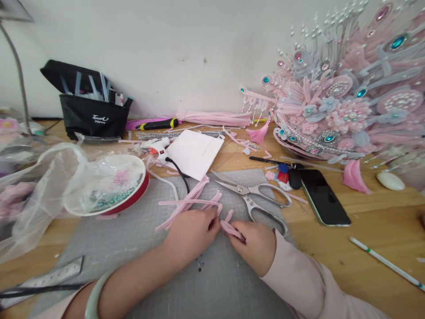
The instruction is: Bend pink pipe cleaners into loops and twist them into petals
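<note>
Over the grey cutting mat (219, 283), my left hand (194, 232) has its fingers closed on a pink pipe cleaner (192, 202) whose long end bends away to the left. My right hand (254, 243) pinches a folded pink pipe cleaner piece (229, 227), its loop pointing at my left fingertips. The two hands nearly meet, and the fingertips partly hide what they grip. Beyond my left hand lie more cut pink pipe cleaners (197, 191). Open scissors (243, 190) rest just past my right hand.
Left stands a round red-rimmed tray (143, 188) of beads beside a plastic bag (40, 204). Behind are a hot glue gun (161, 148), white card (194, 153) and black case (94, 117). A phone (323, 195) lies right, below a large beaded pink headdress (348, 108).
</note>
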### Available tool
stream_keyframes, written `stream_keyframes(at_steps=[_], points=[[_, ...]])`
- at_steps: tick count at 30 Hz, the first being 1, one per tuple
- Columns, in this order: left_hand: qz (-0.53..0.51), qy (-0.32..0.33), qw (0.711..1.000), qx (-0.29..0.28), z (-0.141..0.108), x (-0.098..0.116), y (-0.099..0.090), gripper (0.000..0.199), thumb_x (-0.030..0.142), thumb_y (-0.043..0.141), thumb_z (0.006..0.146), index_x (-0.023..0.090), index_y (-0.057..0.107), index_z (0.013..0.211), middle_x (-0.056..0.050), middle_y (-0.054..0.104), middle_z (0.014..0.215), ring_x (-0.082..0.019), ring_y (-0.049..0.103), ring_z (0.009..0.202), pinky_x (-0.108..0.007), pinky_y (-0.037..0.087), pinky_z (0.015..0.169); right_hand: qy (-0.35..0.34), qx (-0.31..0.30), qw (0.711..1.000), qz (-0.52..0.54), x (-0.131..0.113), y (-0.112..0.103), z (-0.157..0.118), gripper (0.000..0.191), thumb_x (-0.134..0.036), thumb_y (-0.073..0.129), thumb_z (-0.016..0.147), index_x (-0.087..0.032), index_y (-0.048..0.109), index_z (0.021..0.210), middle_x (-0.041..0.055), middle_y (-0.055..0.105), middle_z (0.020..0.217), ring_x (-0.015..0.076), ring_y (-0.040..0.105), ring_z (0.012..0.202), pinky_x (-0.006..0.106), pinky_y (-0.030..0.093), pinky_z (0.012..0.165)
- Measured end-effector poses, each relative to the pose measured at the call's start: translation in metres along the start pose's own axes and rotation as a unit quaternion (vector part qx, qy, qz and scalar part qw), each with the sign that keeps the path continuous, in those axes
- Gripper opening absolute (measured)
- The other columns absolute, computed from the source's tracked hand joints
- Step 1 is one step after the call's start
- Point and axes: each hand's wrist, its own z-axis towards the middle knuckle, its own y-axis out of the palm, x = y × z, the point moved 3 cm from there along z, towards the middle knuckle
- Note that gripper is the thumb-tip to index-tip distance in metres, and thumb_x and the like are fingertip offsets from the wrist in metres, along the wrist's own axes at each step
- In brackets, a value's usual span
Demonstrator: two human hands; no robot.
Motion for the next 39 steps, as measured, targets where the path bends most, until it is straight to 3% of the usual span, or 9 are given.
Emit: stream_keyframes(at_steps=[10,13,21,31,35,39], points=[[-0.111,-0.025,0.993,-0.007,-0.001,-0.003,-0.005,0.016,0.028,0.040,0.079,0.020,0.053,0.072,0.001,0.061,0.060,-0.014,0.055,0.053,-0.022,0.026,0.046,0.011,0.011,1.000,-0.013,0.003,-0.006,-0.002,0.021,-0.027,0.049,0.078,-0.019,0.059,0.060,-0.0011,0.059,0.052,0.0102,0.048,0.049,0.023,0.017,0.046],[-0.132,-0.028,0.991,-0.017,-0.002,-0.004,-0.004,0.016,0.026,0.041,0.078,0.020,0.053,0.069,0.001,0.060,0.060,-0.013,0.055,0.054,-0.022,0.026,0.047,0.020,0.011,1.000,0.004,0.001,-0.007,0.000,0.013,-0.029,0.055,0.074,-0.020,0.063,0.070,0.0000,0.064,0.060,0.0123,0.054,0.054,0.023,0.020,0.047],[-0.133,-0.030,0.991,-0.021,-0.005,-0.003,0.000,0.015,0.025,0.044,0.075,0.020,0.054,0.065,0.001,0.061,0.060,-0.014,0.055,0.055,-0.022,0.027,0.047,-0.030,0.006,1.000,0.005,-0.006,-0.005,0.004,0.021,-0.029,0.047,0.082,-0.021,0.065,0.074,0.0009,0.068,0.067,0.0136,0.060,0.062,0.023,0.026,0.050],[-0.120,-0.046,0.992,-0.015,-0.005,-0.003,0.003,0.016,0.027,0.045,0.075,0.019,0.055,0.066,0.000,0.062,0.061,-0.014,0.056,0.055,-0.022,0.027,0.047,-0.006,0.029,0.999,0.014,-0.005,-0.001,0.003,0.017,-0.023,0.050,0.080,-0.020,0.066,0.074,0.0018,0.067,0.066,0.0146,0.059,0.060,0.023,0.029,0.051],[-0.122,-0.041,0.992,-0.013,-0.005,-0.002,0.005,0.016,0.026,0.044,0.075,0.020,0.054,0.064,0.001,0.061,0.059,-0.014,0.055,0.053,-0.022,0.026,0.047,0.022,0.034,0.998,0.056,-0.005,-0.005,0.004,0.015,-0.027,0.053,0.077,-0.019,0.065,0.072,0.0018,0.065,0.062,0.0135,0.056,0.056,0.022,0.029,0.049],[-0.132,-0.041,0.990,-0.007,-0.006,-0.003,0.004,0.015,0.027,0.043,0.077,0.020,0.052,0.067,0.002,0.059,0.057,-0.013,0.052,0.050,-0.023,0.025,0.046,0.024,0.037,0.986,0.163,0.000,-0.015,0.003,0.021,-0.032,0.051,0.077,-0.016,0.064,0.075,-0.0010,0.056,0.052,0.0112,0.049,0.049,0.021,0.032,0.047]])
